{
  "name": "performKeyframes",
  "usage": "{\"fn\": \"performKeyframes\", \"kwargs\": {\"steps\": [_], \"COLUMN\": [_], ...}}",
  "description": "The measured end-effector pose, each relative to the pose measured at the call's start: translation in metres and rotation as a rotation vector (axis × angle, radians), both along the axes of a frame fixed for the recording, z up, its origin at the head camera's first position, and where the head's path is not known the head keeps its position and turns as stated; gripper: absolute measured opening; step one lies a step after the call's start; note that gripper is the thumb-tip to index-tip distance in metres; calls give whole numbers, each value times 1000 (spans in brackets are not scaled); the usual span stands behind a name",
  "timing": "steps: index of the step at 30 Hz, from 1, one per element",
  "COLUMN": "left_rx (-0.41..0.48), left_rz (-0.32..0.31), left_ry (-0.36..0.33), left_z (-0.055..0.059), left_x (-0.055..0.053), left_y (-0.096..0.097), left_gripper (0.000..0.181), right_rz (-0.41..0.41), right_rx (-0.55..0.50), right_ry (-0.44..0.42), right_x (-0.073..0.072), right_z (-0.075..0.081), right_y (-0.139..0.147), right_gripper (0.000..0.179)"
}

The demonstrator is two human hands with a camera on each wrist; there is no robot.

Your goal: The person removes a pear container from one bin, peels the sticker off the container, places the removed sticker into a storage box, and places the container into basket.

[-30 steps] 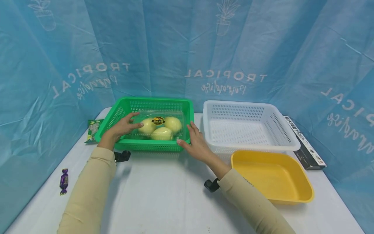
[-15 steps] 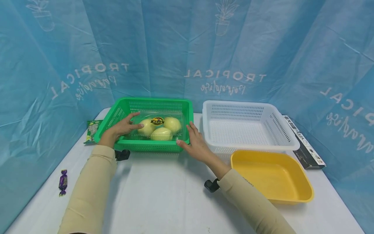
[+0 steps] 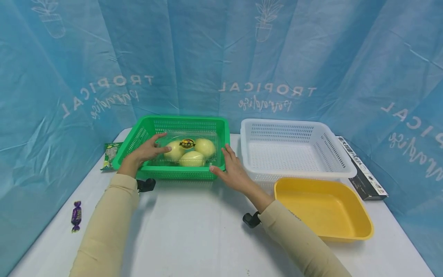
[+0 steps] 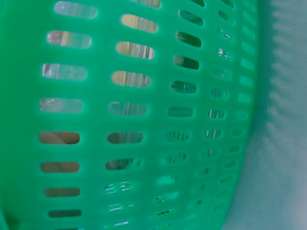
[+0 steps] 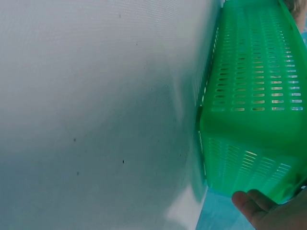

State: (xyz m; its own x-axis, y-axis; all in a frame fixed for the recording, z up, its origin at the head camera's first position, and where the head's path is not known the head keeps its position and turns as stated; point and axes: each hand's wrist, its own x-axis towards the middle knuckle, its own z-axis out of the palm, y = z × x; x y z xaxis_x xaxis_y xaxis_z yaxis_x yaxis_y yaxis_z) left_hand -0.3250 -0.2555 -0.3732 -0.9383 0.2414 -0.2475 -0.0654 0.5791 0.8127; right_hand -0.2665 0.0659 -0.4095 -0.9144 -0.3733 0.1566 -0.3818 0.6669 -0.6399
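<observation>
the white bench (image 3: 187,227) carries a green basket (image 3: 180,173); inside sits a clear box (image 3: 187,144). my left hand (image 3: 147,151) spreads loosely at its left end, my right hand (image 3: 233,171), straight-fingered, at the basket's near right corner. the box holds three pale fruits (image 3: 192,159).

A white basket (image 3: 283,157) and yellow tub (image 3: 323,207) stand right of the right hand (image 3: 232,172). A candy (image 3: 76,216) lies far to its left.

Left hand (image 3: 147,150), right hand (image 3: 233,171) outstretched
</observation>
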Motion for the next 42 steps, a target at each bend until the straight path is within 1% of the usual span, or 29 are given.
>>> {"fn": "performKeyframes", "kwargs": {"steps": [5,8,18,19,24,29,32,34,36,40,42], "left_rx": [23,19,7,2,4,11,19,27,40,60,67], "left_rz": [13,19,31,23,25,36,42,48,50,45,42], "left_ry": [14,30,122,128,148,171,169,166,162,167,173], "left_z": [0,0,2,3,4,4,4,6,10,24,28], "left_x": [1,2,6,7,9,10,9,10,13,24,28], "left_y": [0,0,0,0,1,1,1,2,4,10,11], "left_gripper": [82,81,78,78,78,79,79,78,77,74,73], "right_rz": [8,11,8,8,4,0,3,6,6,5,9], "right_rx": [7,7,8,8,4,3,5,7,10,26,33], "right_ry": [5,4,-3,-6,-18,-12,-10,-5,1,0,-5], "right_x": [0,0,1,1,1,1,1,1,0,0,0], "right_z": [0,1,3,3,2,2,2,2,2,2,2], "right_y": [0,1,1,0,0,1,1,2,1,0,0], "right_gripper": [84,85,85,85,86,86,86,86,85,85,86]}}
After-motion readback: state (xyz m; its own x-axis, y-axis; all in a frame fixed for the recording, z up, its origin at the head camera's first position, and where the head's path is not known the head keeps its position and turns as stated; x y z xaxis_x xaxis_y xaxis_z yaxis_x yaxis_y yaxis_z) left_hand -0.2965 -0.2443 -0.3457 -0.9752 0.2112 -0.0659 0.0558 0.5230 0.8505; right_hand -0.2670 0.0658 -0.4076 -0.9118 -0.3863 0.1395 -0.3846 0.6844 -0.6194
